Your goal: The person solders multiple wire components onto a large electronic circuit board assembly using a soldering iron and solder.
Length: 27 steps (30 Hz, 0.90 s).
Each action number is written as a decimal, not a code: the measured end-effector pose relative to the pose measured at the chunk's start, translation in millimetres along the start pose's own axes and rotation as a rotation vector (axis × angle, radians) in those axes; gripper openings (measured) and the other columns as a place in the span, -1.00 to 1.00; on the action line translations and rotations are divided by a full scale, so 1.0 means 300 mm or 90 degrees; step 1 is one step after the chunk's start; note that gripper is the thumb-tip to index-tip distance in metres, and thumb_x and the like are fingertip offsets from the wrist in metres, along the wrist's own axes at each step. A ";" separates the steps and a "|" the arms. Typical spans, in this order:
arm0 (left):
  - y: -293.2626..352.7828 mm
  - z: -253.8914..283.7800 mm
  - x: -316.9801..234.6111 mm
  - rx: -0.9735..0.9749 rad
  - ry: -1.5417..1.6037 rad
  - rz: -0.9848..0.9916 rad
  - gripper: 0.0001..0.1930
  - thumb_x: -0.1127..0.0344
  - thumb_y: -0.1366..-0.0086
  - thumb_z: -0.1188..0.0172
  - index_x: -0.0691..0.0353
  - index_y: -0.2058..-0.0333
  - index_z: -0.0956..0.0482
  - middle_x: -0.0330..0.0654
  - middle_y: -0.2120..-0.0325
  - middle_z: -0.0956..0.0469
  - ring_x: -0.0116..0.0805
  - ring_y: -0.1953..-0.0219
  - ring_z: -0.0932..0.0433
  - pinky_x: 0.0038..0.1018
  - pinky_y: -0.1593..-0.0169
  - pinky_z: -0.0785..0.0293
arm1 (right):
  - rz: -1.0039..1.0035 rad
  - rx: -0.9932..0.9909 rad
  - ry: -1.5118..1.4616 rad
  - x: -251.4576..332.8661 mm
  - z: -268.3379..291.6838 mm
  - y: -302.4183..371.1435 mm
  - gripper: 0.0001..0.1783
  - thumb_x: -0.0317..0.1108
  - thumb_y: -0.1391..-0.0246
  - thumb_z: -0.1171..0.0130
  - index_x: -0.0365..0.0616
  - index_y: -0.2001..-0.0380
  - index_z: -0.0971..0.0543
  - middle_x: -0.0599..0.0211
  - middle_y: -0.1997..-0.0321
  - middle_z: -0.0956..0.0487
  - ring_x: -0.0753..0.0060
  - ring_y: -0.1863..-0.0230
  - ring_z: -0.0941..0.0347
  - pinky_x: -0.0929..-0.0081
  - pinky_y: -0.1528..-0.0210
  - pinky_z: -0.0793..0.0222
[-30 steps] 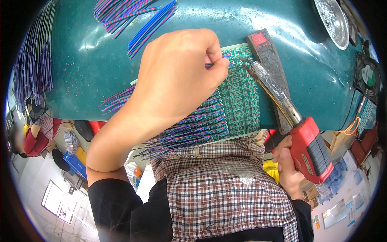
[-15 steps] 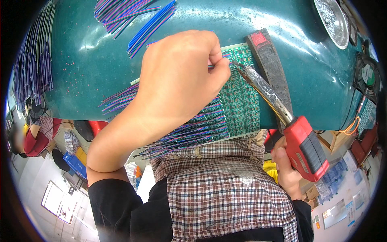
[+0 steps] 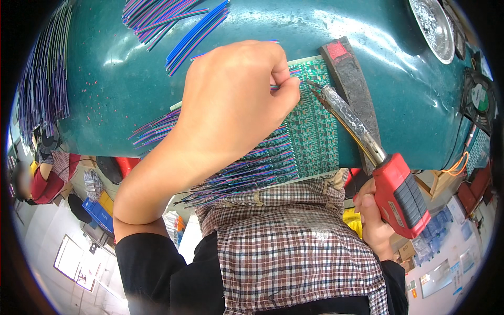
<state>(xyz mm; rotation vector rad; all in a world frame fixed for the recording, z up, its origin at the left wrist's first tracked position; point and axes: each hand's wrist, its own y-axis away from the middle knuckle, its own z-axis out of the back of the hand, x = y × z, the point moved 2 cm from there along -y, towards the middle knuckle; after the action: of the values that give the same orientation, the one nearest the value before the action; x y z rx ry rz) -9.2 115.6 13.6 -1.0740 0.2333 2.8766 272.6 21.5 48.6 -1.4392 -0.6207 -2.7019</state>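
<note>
Over a green circuit board panel [image 3: 315,131] my left hand [image 3: 236,94] is closed, its thumb and forefinger pinching a thin coloured wire whose end shows at the fingertips. My right hand [image 3: 374,223] grips the red and black handle of a soldering iron [image 3: 401,197]. The iron's dark tip sits over the board, just right of my left fingertips; whether it touches the wire cannot be told. Rows of purple, blue and green wires [image 3: 252,170] stick out leftward from the panel. A dark bar [image 3: 352,84] with a red patch lies along the board's right edge.
Loose wire bundles [image 3: 197,37] lie beyond my left hand, and more wires [image 3: 47,73] hang at the far left of the green table [image 3: 115,89]. A round metal dish [image 3: 433,31] and a small fan [image 3: 479,97] are at the right. Another person [image 3: 47,181] sits far left.
The soldering iron has shifted slightly right, its tip a little farther from my left fingertips. My left hand stays almost where it was, still pinching.
</note>
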 end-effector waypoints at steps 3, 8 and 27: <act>0.000 0.003 -0.001 0.002 -0.003 -0.003 -0.81 0.38 -0.19 -0.42 0.33 0.47 -0.59 -0.16 0.54 -0.63 -0.38 0.47 -0.64 -0.48 0.28 -0.58 | -0.006 0.033 0.006 -0.004 0.010 0.002 -0.95 -0.53 -0.16 -0.15 -0.22 0.39 -0.49 0.31 0.52 -0.49 0.57 0.59 -0.34 0.56 0.48 -0.30; 0.001 0.001 -0.002 -0.004 -0.012 -0.001 -0.81 0.38 -0.18 -0.42 0.33 0.47 -0.59 -0.16 0.54 -0.63 -0.37 0.46 -0.64 -0.47 0.29 -0.57 | 0.032 0.054 0.089 -0.028 0.029 0.005 -0.90 -0.49 -0.19 -0.17 -0.23 0.39 -0.47 0.30 0.54 -0.48 0.58 0.61 -0.32 0.58 0.52 -0.24; -0.048 0.185 0.138 -0.216 -0.298 -0.056 -0.87 0.33 -0.29 -0.39 0.24 0.26 -0.69 -0.19 0.38 -0.63 -0.31 0.36 -0.59 -0.39 0.25 -0.51 | -0.040 -0.041 -0.172 -0.004 -0.008 0.002 -0.90 -0.45 -0.23 -0.10 -0.25 0.29 -0.42 0.24 0.47 -0.49 0.67 0.67 -0.17 0.59 0.54 -0.22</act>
<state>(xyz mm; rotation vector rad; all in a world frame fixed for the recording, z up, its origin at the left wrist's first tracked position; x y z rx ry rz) -74.6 139.1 26.1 -0.3923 -0.3274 3.0406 271.4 20.0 46.7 -1.8513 -0.6030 -2.6170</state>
